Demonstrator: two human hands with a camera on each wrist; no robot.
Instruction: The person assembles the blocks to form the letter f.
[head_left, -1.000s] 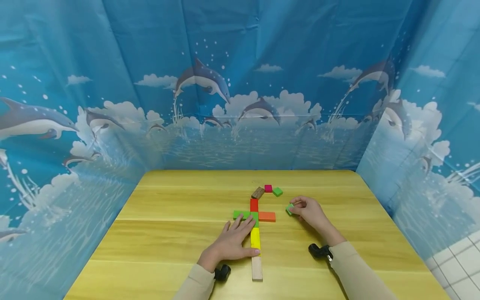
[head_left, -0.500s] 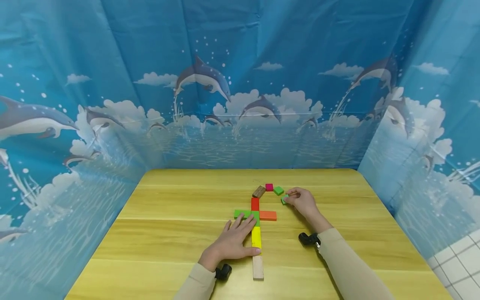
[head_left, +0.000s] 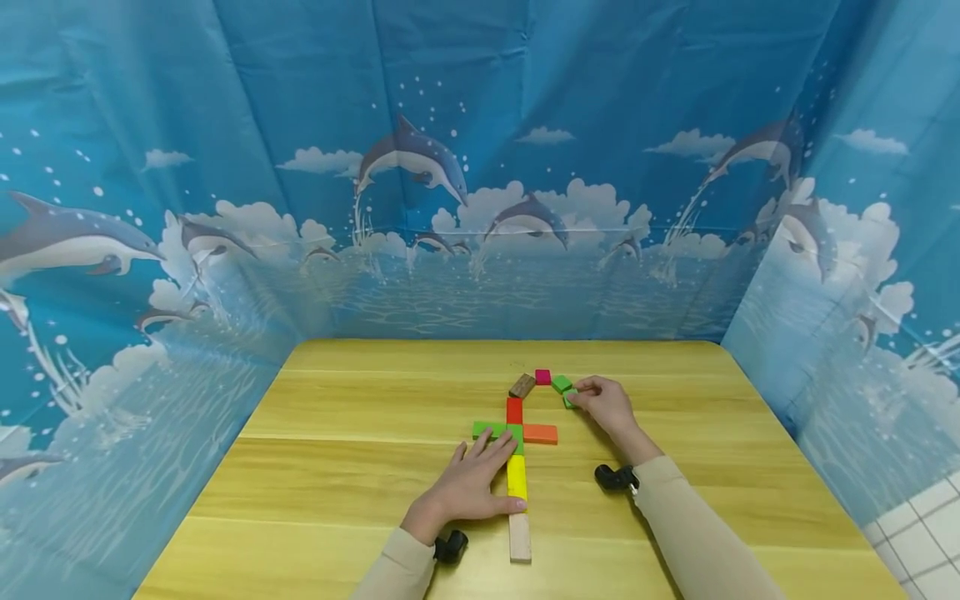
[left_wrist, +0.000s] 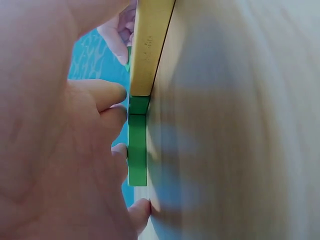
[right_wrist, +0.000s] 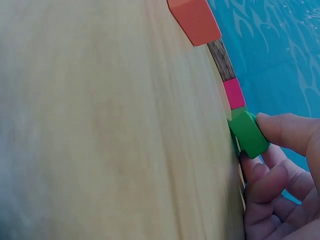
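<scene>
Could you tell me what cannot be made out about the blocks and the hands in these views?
- Head view: the green block pinched by the right hand is mostly covered by the fingers; its shape is unclear.
- Head view: part of the green bar lies under the left hand.
- Left wrist view: the palm fills the left half, hiding that side of the table.
- Right wrist view: the brown block shows only edge-on.

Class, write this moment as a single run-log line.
left hand: flat on yellow block | right hand: pinches green block, beside second green block | surface: table
</scene>
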